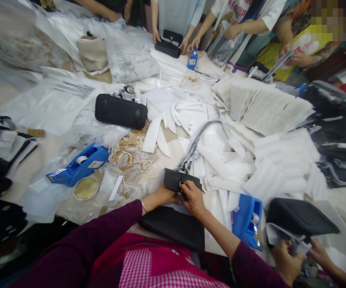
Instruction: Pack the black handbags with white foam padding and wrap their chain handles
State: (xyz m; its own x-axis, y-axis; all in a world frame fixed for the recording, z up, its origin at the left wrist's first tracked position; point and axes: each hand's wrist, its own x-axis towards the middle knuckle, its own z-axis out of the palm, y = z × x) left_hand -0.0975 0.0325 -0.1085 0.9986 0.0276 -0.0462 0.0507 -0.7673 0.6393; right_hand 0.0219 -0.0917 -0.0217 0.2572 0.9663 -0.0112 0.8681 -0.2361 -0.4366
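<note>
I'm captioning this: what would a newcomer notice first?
Probably the heap of white strips filling the middle of the view. In front, the person's left hand holds a small black bag, the right hand on its front. A blue tape dispenser lies to the left, another to the right.

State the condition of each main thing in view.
Small black flap bag: held in left grip and right grip; fastening unclear.
Large black bag: lying flat, unheld.
Black boxy bag: lying unheld.
Left blue tape dispenser: set down.
Right blue tape dispenser: set down.
White strings: tangled.
White strips: scattered loose.
White sheets: stacked, fanned.
Printed plastic bag: bulging.
</note>
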